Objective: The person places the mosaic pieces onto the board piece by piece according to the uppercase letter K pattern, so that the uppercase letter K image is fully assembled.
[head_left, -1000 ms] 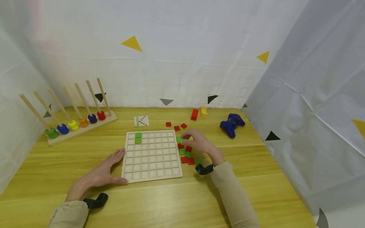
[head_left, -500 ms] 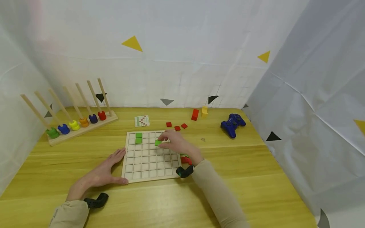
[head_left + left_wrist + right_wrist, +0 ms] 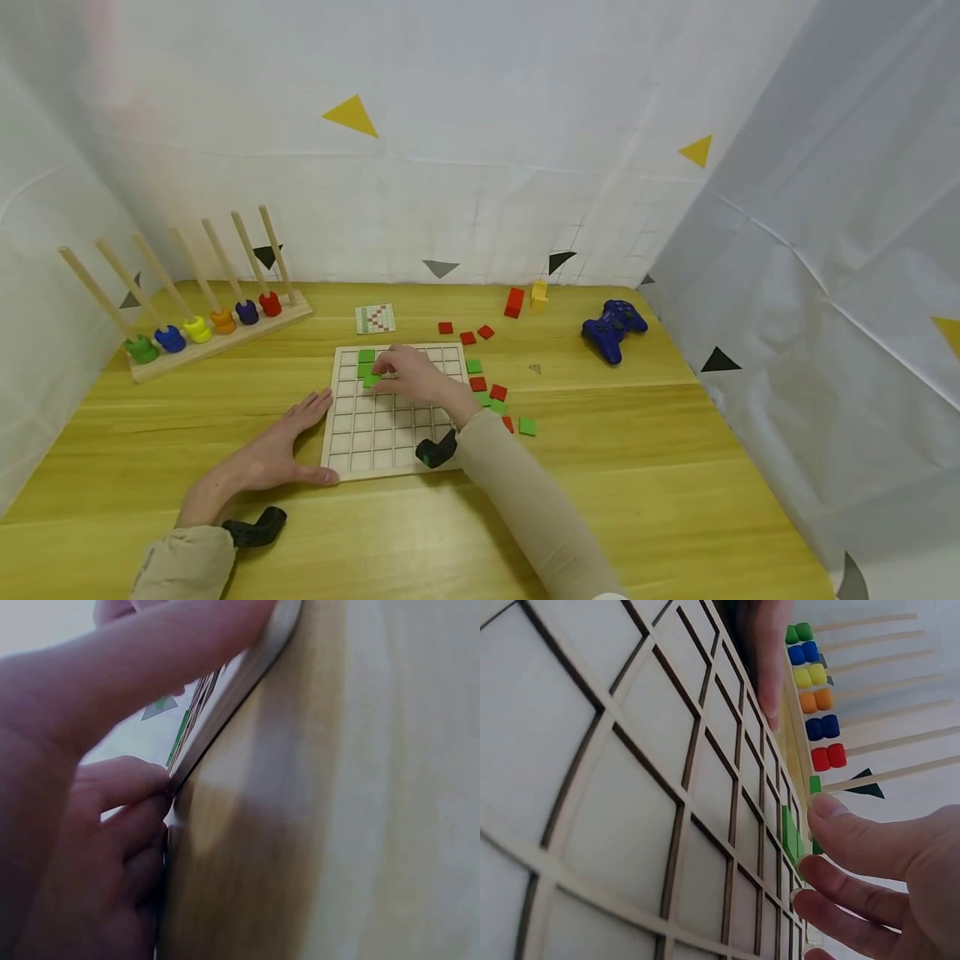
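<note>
My right hand (image 3: 414,377) pinches a small green square tile (image 3: 371,381) between thumb and fingers, over the upper left of the wooden grid board (image 3: 382,442). Two green tiles (image 3: 366,356) lie in cells of the board's second column, just beyond the held one. In the right wrist view the held tile (image 3: 815,786) stands on edge at the thumb tip, apart from the board. My left hand (image 3: 281,446) rests spread along the board's left edge, fingertips against the side and thumb at the near left corner. The left wrist view shows the board's edge (image 3: 240,686) beside that thumb.
Several red tiles (image 3: 477,384) and green tiles (image 3: 527,427) lie right of the board. Behind it are a pattern card (image 3: 375,318) and loose red tiles (image 3: 446,327). A peg rack with coloured beads (image 3: 225,333), red block (image 3: 513,302), yellow block (image 3: 539,296) and blue game controller (image 3: 613,331) stand farther out.
From the tiles at the right, my right hand has carried a green tile leftward across the board to the two placed green tiles. My left hand stays in place.
</note>
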The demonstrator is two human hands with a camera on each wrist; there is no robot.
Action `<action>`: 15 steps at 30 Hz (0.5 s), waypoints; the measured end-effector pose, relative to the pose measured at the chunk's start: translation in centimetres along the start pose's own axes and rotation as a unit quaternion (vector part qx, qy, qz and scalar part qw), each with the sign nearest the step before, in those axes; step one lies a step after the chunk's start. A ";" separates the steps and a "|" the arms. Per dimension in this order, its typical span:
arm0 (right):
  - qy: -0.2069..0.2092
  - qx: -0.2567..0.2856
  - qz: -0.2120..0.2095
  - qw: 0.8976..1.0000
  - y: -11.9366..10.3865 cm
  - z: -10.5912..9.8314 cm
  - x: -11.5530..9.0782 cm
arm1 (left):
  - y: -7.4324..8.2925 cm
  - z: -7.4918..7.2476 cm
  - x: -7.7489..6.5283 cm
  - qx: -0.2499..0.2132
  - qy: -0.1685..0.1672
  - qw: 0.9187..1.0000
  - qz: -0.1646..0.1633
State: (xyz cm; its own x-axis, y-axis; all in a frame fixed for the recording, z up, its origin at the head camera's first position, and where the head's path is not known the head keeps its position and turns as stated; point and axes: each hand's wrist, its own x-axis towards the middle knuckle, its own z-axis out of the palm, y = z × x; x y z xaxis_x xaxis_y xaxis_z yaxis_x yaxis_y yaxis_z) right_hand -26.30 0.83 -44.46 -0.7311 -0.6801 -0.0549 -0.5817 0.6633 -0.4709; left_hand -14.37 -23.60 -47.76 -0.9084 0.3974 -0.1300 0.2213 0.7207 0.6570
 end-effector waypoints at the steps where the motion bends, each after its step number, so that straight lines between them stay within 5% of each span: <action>1: -0.001 -0.004 0.003 1.000 -0.1 0.1 0.2 | 0.0 0.0 0.0 0.000 0.001 1.000 0.000; 15: 0.001 -0.044 0.040 0.998 -0.9 0.7 0.5 | 0.2 -0.1 0.0 -0.004 0.000 1.000 0.003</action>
State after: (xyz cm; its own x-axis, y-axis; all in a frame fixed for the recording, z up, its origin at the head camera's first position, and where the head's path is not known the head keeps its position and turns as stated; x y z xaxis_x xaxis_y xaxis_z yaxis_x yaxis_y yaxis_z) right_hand -25.91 -0.35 -44.65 -0.7774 -0.6230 -0.0869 -0.5504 0.7405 -0.3855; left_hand -14.32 -23.47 -47.54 -0.9068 0.4025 -0.1255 0.2251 0.7137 0.6633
